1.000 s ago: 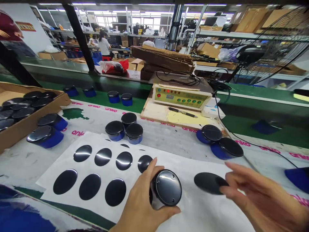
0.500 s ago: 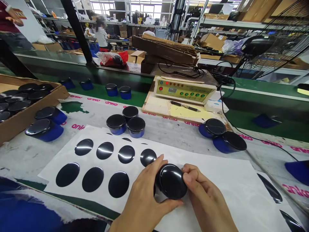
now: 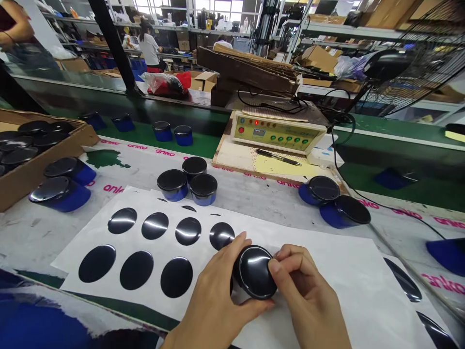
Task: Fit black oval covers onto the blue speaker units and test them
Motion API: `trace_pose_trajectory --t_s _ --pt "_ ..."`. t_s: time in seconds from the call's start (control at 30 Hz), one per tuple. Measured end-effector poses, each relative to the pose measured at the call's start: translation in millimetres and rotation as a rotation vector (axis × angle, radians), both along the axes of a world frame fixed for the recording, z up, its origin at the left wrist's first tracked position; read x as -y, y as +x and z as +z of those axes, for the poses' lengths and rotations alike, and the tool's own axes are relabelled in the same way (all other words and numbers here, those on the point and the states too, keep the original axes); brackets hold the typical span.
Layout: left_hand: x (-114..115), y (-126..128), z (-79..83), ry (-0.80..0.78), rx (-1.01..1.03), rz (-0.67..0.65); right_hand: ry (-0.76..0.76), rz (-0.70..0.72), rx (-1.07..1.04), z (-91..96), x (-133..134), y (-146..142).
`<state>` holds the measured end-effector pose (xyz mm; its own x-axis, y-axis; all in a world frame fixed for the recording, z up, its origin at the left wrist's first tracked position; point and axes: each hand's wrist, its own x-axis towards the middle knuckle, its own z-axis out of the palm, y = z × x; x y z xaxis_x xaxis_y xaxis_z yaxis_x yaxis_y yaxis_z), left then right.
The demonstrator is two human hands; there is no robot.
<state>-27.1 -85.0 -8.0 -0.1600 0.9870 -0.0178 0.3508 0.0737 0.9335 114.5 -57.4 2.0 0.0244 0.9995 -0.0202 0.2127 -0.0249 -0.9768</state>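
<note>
My left hand is curled around the side of a round piece with a glossy black top, tilted toward me over a white sheet. The fingers of my right hand are bent in a pinch, with the thumb pressed on the top's right edge; whether they grip a film or the rim, I cannot tell. The white sticker sheet under my hands carries several black round stickers. The lower part of the held piece is hidden by my left hand.
Several blue pieces with black tops stand beyond the sheet, and others lie at the right. A cardboard box of black round parts is at the left. Behind stand a control box, a pen and a fan.
My right thumb has slid left onto the black top. My left hand keeps its grip, and the held piece has turned slightly. The view has shifted a little.
</note>
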Motion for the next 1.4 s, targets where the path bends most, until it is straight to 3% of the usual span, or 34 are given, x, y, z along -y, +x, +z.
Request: trace_pose_trajectory --t_s 0.13,0.27,0.43,0.53,0.63,0.7,0.8,0.83,0.87,0.93,1.03,1.13,1.27,1.4 --pt "-0.1 -0.3 -3.2 0.027 -0.023 -0.023 -0.017 -0.086 -0.003 3.7 4.2 -9.5" --pt "-0.3 -3.5 -6.4 0.062 -0.071 -0.061 0.019 -0.085 0.021 6.7 6.9 -15.4" --pt "1.0 -9.3 -11.9 0.272 -0.3 -0.226 0.098 0.003 0.238 7.2 7.0 -9.8" --pt "6.7 -8.3 -15.7 0.339 -0.423 -0.273 0.207 -0.042 0.405 9.9 -1.8 10.7" --pt "14.3 -8.5 -13.1 0.348 -0.415 -0.319 0.381 -0.131 0.512 21.0 -12.4 36.5" --pt "11.5 -14.9 -0.7 0.384 -0.376 -0.353 0.509 -0.003 0.539 31.5 -15.0 46.1" --pt "-23.8 -38.9 37.8 0.486 -0.44 -0.279 0.608 0.445 0.562 42.8 -12.1 40.2" --pt "-45.4 -50.4 53.4 0.502 -0.52 -0.212 0.62 0.598 0.587 44.1 -11.3 33.6" --pt "-70.9 -63.1 68.0 0.525 -0.568 -0.044 0.631 0.736 0.63 44.2 -11.5 25.5" --pt "-128.3 -89.2 89.6 0.424 -0.65 0.075 0.664 0.949 0.721 41.3 -16.5 7.3" --pt "-206.4 -121.6 94.2 0.33 -0.69 0.102 0.764 1.194 0.78 33.9 -34.1 -18.6" --pt "-252.1 -140.5 79.2 0.268 -0.729 0.079 0.923 1.333 0.778 26.6 -50.5 -37.1" --pt "-261.4 -149.4 74.2 0.22 -0.792 -0.047 1.099 1.241 0.844 13.3 -52.8 -48.8" --pt "-222.0 -147.1 89.7 0.217 -0.831 -0.274 1.031 1.104 0.94 0.4 -44.6 -49.6"
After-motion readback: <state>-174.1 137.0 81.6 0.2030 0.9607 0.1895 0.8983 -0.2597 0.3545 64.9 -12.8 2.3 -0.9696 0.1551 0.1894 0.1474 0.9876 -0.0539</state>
